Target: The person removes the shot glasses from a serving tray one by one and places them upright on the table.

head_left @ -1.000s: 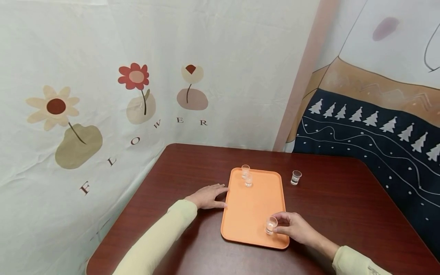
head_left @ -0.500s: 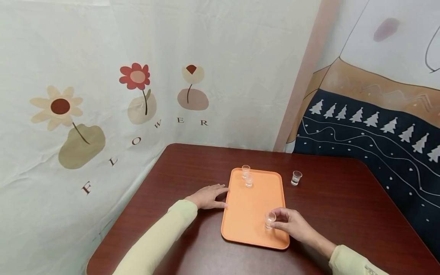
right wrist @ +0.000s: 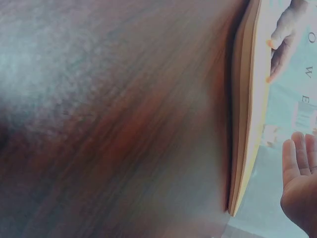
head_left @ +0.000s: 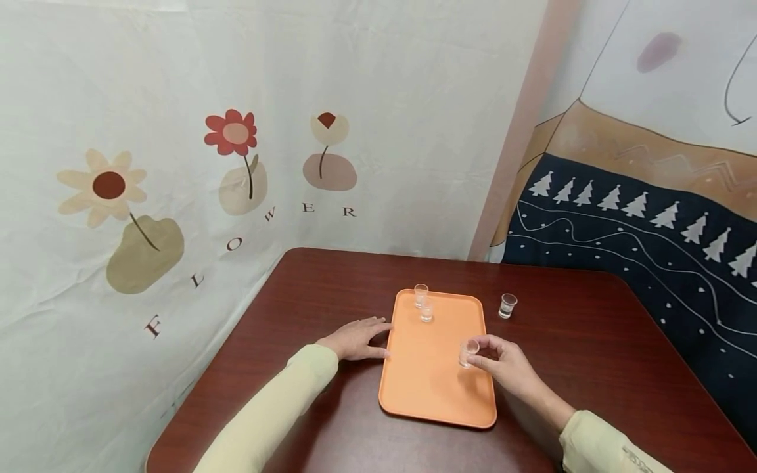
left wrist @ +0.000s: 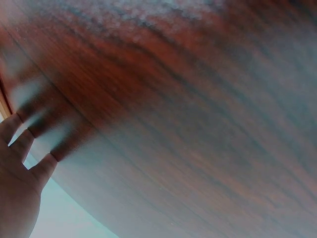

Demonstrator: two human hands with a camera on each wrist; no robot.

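Observation:
In the head view, my right hand [head_left: 505, 363] pinches a small clear shot glass [head_left: 467, 355] between thumb and fingers, over the right side of an orange tray [head_left: 422, 368]. The glass appears raised off the tray. My left hand [head_left: 357, 339] lies at the tray's left edge, fingers stretched out and touching its rim. Two more clear shot glasses, a rear one [head_left: 420, 297] and a nearer one [head_left: 426, 312], stand close together at the tray's far left corner. The right wrist view shows the right hand [right wrist: 301, 181] beside the tray's edge [right wrist: 245, 114].
Off the tray, another shot glass [head_left: 506, 306] stands on the dark red wooden table [head_left: 568, 328], beyond the far right corner. A pale curtain with printed flowers [head_left: 402, 131] hangs behind the table. A dark blue patterned cloth [head_left: 621, 230] hangs at the right.
My right hand has lifted the shot glass from the tray's near right corner and carried it away from me along the right side. The left hand has stayed at the tray's edge.

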